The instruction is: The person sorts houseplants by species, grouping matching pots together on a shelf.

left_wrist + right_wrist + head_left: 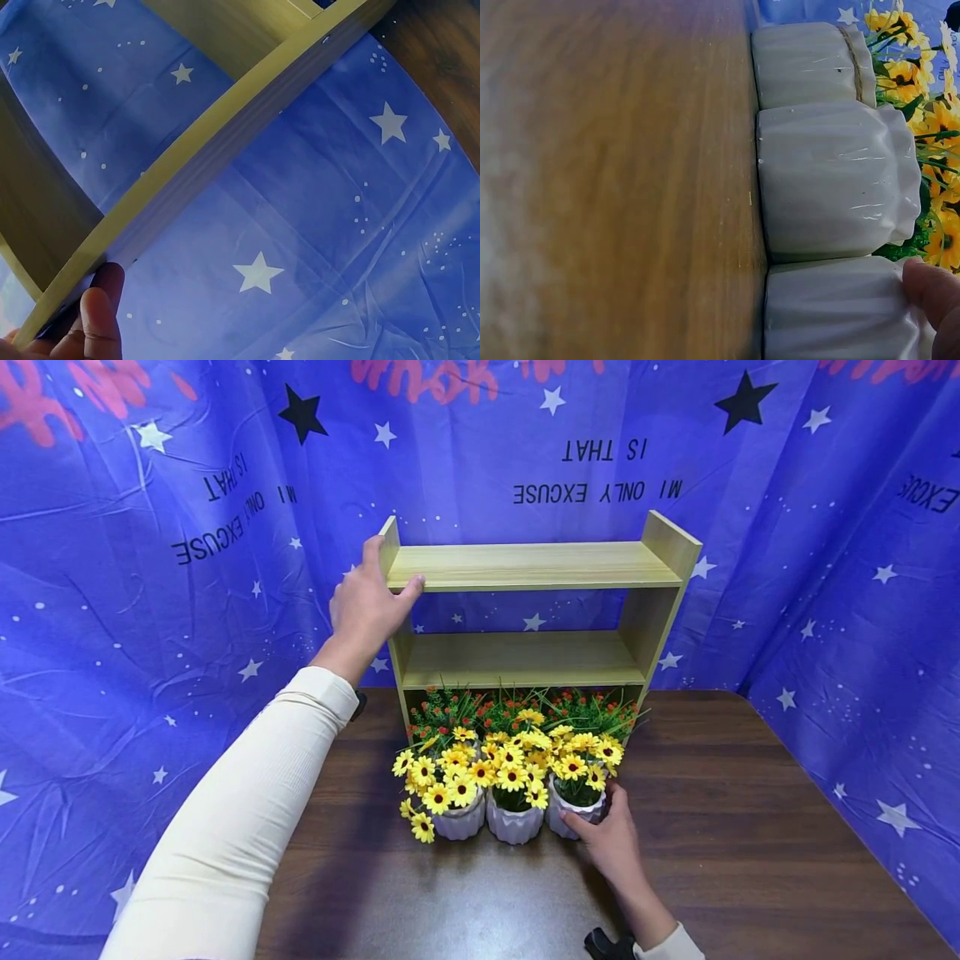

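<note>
My left hand (pixel 366 603) grips the upper left corner of a light wooden shelf (pixel 525 658), its thumb over the top board. In the left wrist view, the curled fingers (pixel 101 324) lie against the outer face of the side panel (pixel 196 148). Three white pots of yellow daisy-like flowers stand in a row before the shelf. Around the rightmost pot (pixel 564 817), my right hand (pixel 615 842) curls, with the thumb (pixel 930 289) at its rim in the right wrist view. Beside it are the middle pot (pixel 517 827) and left pot (pixel 460 821).
Behind the daisies, green plants with small red flowers (pixel 506 712) fill the shelf's bottom level. The dark wooden table (pixel 735 827) extends to both sides. A blue star-printed curtain (pixel 480 460) hangs behind and around it.
</note>
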`<state>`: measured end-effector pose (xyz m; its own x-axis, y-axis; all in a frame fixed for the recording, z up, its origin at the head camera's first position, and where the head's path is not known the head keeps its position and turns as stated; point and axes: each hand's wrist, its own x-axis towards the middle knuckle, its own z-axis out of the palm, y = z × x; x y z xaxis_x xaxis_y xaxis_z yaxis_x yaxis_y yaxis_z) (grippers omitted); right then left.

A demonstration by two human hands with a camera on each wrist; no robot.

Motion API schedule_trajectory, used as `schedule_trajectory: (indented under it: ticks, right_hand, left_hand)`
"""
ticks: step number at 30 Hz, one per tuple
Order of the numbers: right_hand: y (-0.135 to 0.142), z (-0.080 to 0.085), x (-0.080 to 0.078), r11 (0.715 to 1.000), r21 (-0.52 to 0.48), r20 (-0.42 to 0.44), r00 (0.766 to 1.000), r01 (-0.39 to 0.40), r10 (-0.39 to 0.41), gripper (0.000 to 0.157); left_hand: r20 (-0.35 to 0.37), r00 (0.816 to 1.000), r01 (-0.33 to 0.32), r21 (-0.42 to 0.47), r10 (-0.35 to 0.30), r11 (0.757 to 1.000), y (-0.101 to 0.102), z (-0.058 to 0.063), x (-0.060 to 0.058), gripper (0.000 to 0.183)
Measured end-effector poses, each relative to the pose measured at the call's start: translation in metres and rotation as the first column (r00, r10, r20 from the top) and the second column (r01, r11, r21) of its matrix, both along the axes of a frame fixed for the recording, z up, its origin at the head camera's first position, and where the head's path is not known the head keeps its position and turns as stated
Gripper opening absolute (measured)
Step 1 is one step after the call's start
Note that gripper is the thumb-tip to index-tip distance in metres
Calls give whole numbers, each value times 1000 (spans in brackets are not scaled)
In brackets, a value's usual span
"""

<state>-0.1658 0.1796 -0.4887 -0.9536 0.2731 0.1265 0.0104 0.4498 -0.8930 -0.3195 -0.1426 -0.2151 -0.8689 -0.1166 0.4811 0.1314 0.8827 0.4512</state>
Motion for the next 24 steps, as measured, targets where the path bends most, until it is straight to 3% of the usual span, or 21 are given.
schedule_trajectory:
  ticks: [11, 24]
  right_hand:
    - [-5, 1, -3, 1000, 18, 30, 999, 24, -25, 89]
    - [-4, 2, -3, 994, -80, 51, 996, 75, -71, 85]
  left_hand:
    - [12, 1000, -17, -14, 18, 1000, -1, 2, 1, 87]
    - [-13, 1000, -20, -34, 19, 999, 0, -2, 0, 86]
